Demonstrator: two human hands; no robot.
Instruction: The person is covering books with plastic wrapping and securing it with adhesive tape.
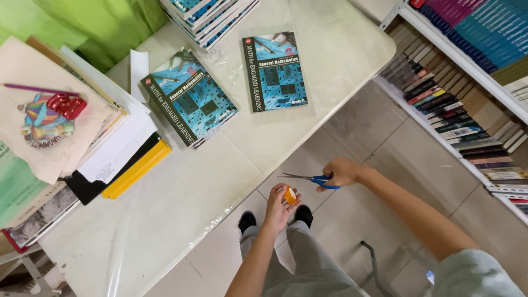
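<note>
Left hand (279, 206) clamped on tape roll (290, 194), right hand (341, 172) gripping scissors (311, 179); both past table edge (258, 184), over open floor (352, 137).

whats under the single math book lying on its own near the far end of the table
The single book lies on a sheet of clear plastic film spread over the white table. The film shows past the book's edges; whatever lies directly beneath the book is covered.

two blue maths books (188, 103) lying apart on the table, one pair of scissors (311, 179), one tape roll (290, 195)
</note>
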